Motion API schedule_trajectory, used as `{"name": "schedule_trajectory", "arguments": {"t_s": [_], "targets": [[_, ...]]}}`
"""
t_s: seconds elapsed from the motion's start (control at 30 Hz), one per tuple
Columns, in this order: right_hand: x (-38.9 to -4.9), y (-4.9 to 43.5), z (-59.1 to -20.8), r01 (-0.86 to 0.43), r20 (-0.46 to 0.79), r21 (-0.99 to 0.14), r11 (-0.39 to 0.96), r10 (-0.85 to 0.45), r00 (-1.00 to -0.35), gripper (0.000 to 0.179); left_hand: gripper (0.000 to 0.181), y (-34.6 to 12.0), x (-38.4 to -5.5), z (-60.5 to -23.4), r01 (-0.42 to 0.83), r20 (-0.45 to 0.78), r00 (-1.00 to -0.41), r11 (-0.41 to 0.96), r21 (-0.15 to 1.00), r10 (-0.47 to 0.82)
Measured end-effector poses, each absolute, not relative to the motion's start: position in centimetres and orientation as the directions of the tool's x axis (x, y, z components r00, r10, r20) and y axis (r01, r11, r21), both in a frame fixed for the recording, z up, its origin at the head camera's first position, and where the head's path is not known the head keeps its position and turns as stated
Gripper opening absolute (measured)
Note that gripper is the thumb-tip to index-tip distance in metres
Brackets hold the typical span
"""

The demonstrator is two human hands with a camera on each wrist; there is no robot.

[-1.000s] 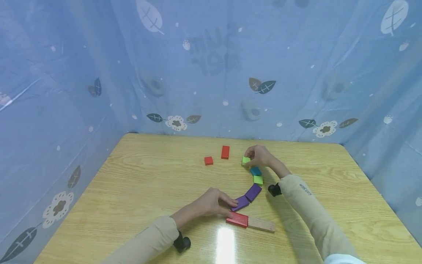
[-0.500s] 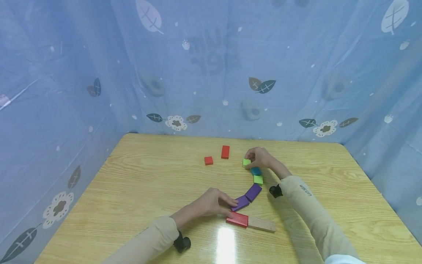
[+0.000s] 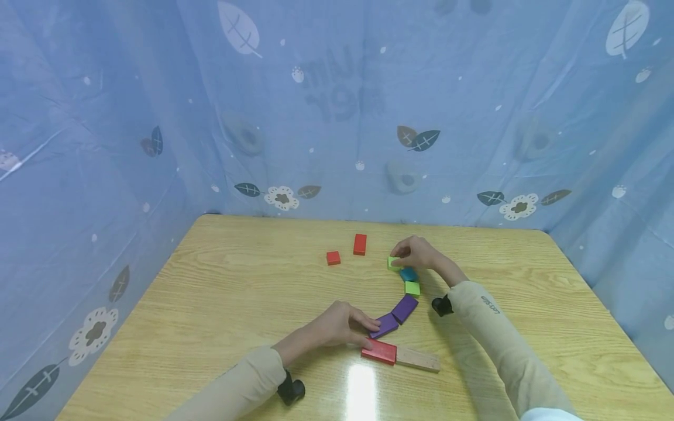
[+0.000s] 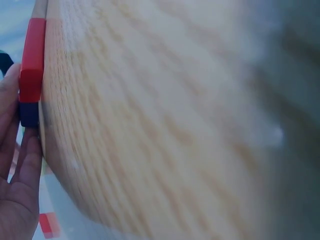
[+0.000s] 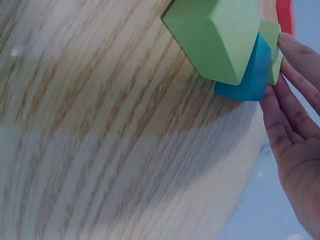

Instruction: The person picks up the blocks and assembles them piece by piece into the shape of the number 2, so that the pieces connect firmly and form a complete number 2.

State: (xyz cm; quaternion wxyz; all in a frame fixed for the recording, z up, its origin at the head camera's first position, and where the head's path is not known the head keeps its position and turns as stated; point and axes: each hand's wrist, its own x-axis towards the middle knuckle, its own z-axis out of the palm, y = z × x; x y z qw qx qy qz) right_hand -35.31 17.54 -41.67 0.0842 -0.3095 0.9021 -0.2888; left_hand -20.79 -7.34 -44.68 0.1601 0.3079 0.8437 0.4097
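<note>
My right hand (image 3: 419,253) pinches a small light green block (image 3: 393,263) at the far end of a curved row of blocks on the table. In that row a teal block (image 5: 248,80) lies beside it, followed by another light green block (image 5: 220,40) and two purple blocks (image 3: 405,309). My left hand (image 3: 334,325) rests at the near end of the curve. Its fingertips touch the nearer purple block (image 3: 383,325), and its thumb lies on the end of a long red block (image 3: 379,352). A plain wood block (image 3: 418,359) adjoins the red one end to end.
Two more red blocks lie farther back to the left of my right hand: a small one (image 3: 333,258) and a longer one (image 3: 360,244). A blue patterned curtain (image 3: 316,117) stands behind the wooden table (image 3: 253,275) and along its sides.
My right hand has shifted the far green block slightly toward me and to the right, closer against the teal block. My left hand stays in place.
</note>
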Motion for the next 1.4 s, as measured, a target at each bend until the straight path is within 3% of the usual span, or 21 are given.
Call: {"name": "schedule_trajectory", "arguments": {"t_s": [0.57,0.8,0.97,1.1,1.27,1.4], "targets": [[-36.1,16.8,-41.4,-0.506,0.0,-0.6,0.619,-0.632,-0.775,0.017,0.03,-8.1,-21.2,-44.5,0.362,-0.026,-0.778,0.48,0.799,0.628],[-37.1,16.8,-40.1,-0.514,0.079,-0.598,0.615,-0.593,-0.801,0.022,0.031,-8.3,-21.3,-44.4,0.369,-0.019,-0.781,0.486,0.792,0.624],[-37.9,16.4,-39.3,-0.446,0.131,-0.699,0.559,-0.513,-0.849,0.03,0.032,-8.4,-21.4,-44.3,0.378,-0.014,-0.779,0.487,0.787,0.627],[-38.4,15.6,-39.8,-0.357,0.148,-0.824,0.439,-0.442,-0.885,0.035,0.032,-8.2,-21.3,-44.5,0.381,-0.008,-0.773,0.475,0.793,0.634],[-39.0,14.4,-40.7,-0.246,0.084,-0.934,0.259,-0.508,-0.857,0.038,0.032,-7.7,-21.2,-44.9,0.4,0.004,-0.76,0.464,0.791,0.649],[-39.3,13.5,-40.8,-0.255,0.034,-0.914,0.315,-0.567,-0.823,0.044,0.032,-7.3,-20.9,-45.0,0.423,0.017,-0.747,0.455,0.784,0.665]]}}
